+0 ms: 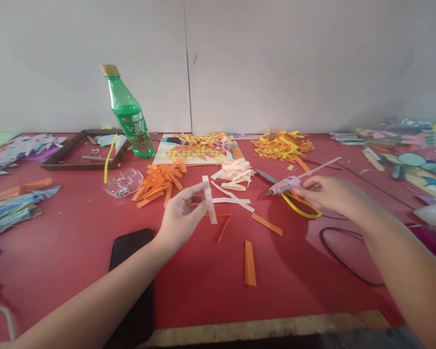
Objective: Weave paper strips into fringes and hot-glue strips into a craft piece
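Between the thumb and fingers of my left hand [183, 213] is a white paper strip [210, 203], held nearly upright above the table. My right hand [327, 194] grips a pink glue gun [285, 186] with a clear glue stick [323, 167] out of its back and its nozzle pointing left. Yellow-handled scissors [307, 212] lie just under the glue gun. A pile of white strips [235, 172] sits beyond my left hand, beside a pile of orange strips [158, 180]. Loose orange strips [250, 264] lie nearer to me.
A green bottle [132, 121] stands by a dark frame [54, 162] and a clear petal-shaped dish [121, 183]. Yellow-orange paper pieces [283, 145] are heaped at the back. A black phone [131, 247] lies under my left forearm; a dark cord [325, 242] loops at right.
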Action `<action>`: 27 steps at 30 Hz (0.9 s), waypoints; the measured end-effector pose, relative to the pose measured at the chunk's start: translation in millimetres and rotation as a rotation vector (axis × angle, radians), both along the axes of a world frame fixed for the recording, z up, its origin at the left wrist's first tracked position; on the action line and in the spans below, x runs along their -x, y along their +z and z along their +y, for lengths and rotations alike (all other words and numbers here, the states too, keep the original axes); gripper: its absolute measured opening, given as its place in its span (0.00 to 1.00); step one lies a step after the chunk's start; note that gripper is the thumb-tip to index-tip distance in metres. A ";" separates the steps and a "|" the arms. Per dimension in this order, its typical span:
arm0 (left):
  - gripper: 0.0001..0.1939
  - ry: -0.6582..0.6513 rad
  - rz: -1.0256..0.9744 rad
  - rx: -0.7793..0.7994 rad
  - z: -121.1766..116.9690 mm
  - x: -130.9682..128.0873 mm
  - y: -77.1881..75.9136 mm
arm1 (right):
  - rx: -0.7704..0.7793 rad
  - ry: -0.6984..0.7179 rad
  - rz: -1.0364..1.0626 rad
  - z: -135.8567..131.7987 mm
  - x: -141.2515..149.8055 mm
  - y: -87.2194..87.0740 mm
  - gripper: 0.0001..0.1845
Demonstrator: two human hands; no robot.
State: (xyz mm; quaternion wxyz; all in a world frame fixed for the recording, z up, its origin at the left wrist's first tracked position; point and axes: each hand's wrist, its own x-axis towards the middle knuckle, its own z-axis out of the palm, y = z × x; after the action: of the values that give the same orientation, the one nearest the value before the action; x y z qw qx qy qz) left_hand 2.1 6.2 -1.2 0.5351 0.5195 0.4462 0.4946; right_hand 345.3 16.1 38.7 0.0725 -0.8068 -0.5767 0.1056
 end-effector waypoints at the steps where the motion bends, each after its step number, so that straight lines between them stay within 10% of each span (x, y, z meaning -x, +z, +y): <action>1: 0.23 -0.006 -0.011 0.004 -0.3 -0.3 0.1 | -0.064 0.000 -0.038 -2.1 6.4 2.8 0.11; 6: 0.20 -0.041 -0.084 -0.001 -1.0 -0.6 -3.1 | -0.636 0.156 0.137 -15.9 59.5 5.4 0.05; 15: 0.16 -0.027 -0.013 -0.021 -1.7 0.5 -1.3 | -0.541 0.850 0.294 -20.6 116.8 -48.3 0.07; 27: 0.13 -0.013 0.050 -0.081 -0.4 -2.4 -0.2 | -0.435 1.046 0.181 -22.3 111.0 -57.6 0.09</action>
State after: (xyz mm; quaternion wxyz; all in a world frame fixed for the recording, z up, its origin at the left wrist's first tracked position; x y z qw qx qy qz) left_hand 4.5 5.9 -1.4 0.5056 0.5559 0.4355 0.4956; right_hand 234.2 -6.1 -18.9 0.2242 -0.3684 -0.8991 0.0750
